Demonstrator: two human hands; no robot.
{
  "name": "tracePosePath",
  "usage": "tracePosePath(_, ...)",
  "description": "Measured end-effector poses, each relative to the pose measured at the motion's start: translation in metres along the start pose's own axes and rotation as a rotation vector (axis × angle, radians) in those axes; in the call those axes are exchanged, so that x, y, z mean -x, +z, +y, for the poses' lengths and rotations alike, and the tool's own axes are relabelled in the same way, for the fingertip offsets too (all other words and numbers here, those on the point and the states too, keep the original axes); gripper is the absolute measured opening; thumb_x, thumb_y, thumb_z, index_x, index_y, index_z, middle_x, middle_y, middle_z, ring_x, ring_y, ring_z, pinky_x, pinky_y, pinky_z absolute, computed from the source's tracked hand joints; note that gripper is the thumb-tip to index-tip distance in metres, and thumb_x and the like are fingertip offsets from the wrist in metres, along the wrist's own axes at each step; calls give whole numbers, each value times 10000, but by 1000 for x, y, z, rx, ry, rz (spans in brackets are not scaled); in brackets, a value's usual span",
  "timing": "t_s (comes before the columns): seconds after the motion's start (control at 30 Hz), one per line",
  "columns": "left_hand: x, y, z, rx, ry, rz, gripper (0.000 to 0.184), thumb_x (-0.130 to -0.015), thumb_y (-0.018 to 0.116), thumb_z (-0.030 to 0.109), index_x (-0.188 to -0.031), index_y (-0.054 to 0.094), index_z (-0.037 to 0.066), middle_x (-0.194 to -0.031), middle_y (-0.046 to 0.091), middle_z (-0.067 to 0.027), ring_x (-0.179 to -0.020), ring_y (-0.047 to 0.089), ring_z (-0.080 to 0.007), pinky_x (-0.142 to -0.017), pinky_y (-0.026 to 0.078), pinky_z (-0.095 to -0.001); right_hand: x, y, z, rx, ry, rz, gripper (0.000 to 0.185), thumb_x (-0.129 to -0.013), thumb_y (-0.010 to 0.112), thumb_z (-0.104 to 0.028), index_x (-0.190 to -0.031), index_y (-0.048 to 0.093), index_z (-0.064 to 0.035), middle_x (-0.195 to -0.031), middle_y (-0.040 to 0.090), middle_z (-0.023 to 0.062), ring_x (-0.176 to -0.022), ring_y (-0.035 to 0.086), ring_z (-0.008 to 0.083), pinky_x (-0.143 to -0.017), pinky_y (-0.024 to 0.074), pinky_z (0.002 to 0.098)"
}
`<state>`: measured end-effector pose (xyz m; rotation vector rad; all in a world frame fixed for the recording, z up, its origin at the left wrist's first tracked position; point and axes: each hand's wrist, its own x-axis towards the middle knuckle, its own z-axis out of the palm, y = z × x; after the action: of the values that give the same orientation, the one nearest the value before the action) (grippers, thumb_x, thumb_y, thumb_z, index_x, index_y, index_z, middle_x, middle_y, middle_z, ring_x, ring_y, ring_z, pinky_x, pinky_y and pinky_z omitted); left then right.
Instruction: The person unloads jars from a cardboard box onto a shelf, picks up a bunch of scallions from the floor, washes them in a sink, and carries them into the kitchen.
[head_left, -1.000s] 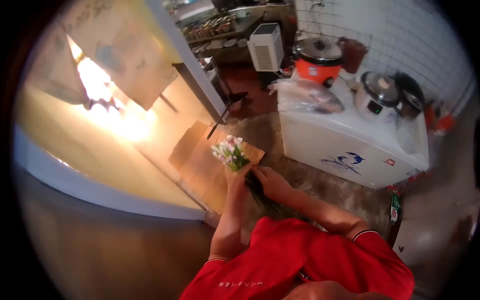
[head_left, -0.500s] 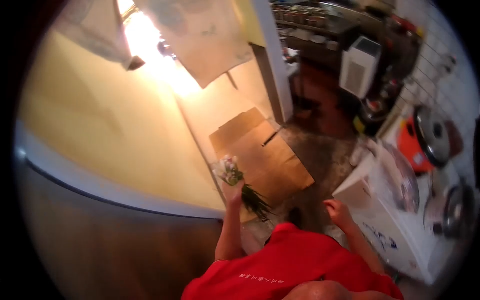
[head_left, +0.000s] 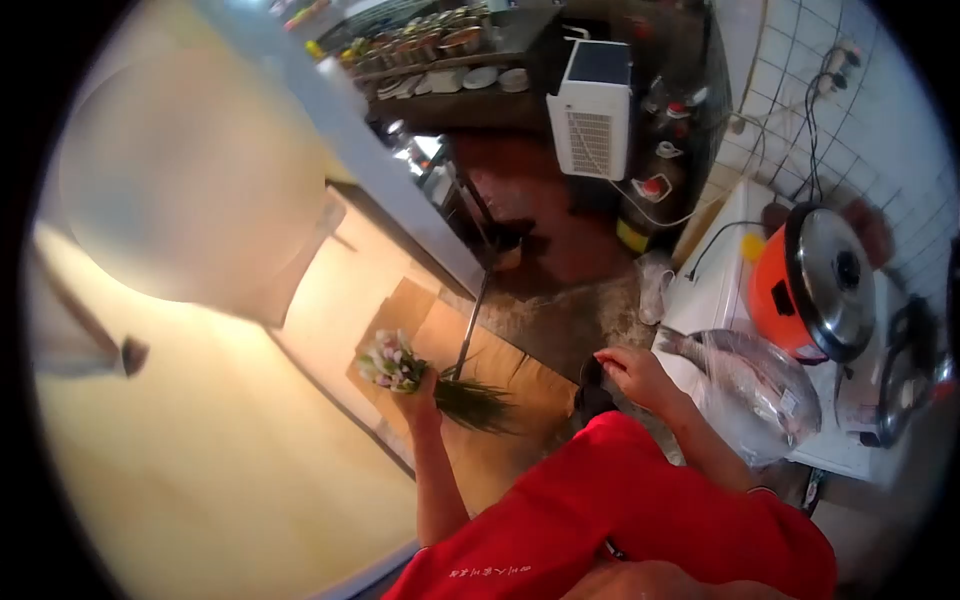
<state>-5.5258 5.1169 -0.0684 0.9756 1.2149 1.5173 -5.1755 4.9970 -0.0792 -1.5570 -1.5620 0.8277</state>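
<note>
My left hand [head_left: 420, 398] is closed around a bunch of spring onions [head_left: 392, 362], held in front of my body. Their white and pinkish bulb ends point up and left. The thin green leaves trail to the lower right, above a sheet of brown cardboard [head_left: 520, 372] on the floor. My right hand [head_left: 636, 378] hangs in the air with its fingers curled in, and I see nothing in them. Closest to it, on the right, is a large fish in a clear plastic bag [head_left: 760, 385], lying on a white surface [head_left: 705, 285]; hand and bag look apart.
An orange cooker with a steel lid [head_left: 825, 285] and another lidded pot [head_left: 905, 370] stand on the right. Ahead, a doorway post [head_left: 390, 170] borders a red floor [head_left: 520, 190], with a white appliance [head_left: 592, 115] beyond. A pale wall [head_left: 200, 450] runs along the left.
My view has turned right and come nearer the doorway; the cooker and bagged fish show more fully. The spring onions stay in my left hand. My right hand remains curled.
</note>
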Motion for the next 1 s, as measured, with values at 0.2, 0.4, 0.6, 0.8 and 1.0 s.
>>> tracePosePath(0.2, -109, 100, -5, -114, -9, -44, 491, -734, 735, -99, -1186, 576, 8, -989, 630, -55, -858, 627, -173, -754, 528, -295, -93, -45, 46, -246, 148, 171, 225, -906, 604, -80, -1102, 670, 9, -1060, 697, 176, -988, 672, 321, -850, 531, 374)
tracePosePath(0.4, -231, 211, -21, -161, 18, -161, 427, -739, 726, -117, -1120, 576, 3, -918, 623, -59, -786, 625, -184, -680, 529, -299, -127, -83, 73, -228, 350, 256, 235, -907, 609, -72, -1110, 665, 32, -1056, 705, 183, -980, 686, 293, -851, 533, 354)
tracePosePath(0.6, -309, 335, -55, -428, 308, -448, 468, -738, 776, -64, -1162, 596, 22, -1081, 637, -80, -980, 619, -197, -844, 533, -344, -144, -112, 124, -329, 578, 527, 218, -938, 601, -76, -1118, 664, 29, -982, 704, 92, -910, 661, 156, -810, 523, 292)
tracePosePath(0.8, -392, 432, -68, -97, 163, -675, 560, -775, 751, -61, -1284, 535, 25, -1197, 619, -88, -1088, 611, -200, -917, 523, -345, -226, -140, 149, -279, 697, 598, 238, -928, 592, -87, -1122, 656, 36, -993, 708, 129, -917, 670, 191, -821, 520, 313)
tracePosePath(1.0, -524, 470, -76, -16, 64, -644, 562, -787, 739, -63, -1299, 532, 40, -1224, 604, -70, -1108, 611, -204, -962, 507, -367, -395, -175, 141, 33, 561, 484, 258, -926, 588, -120, -1120, 650, 40, -998, 699, 180, -908, 677, 270, -822, 520, 353)
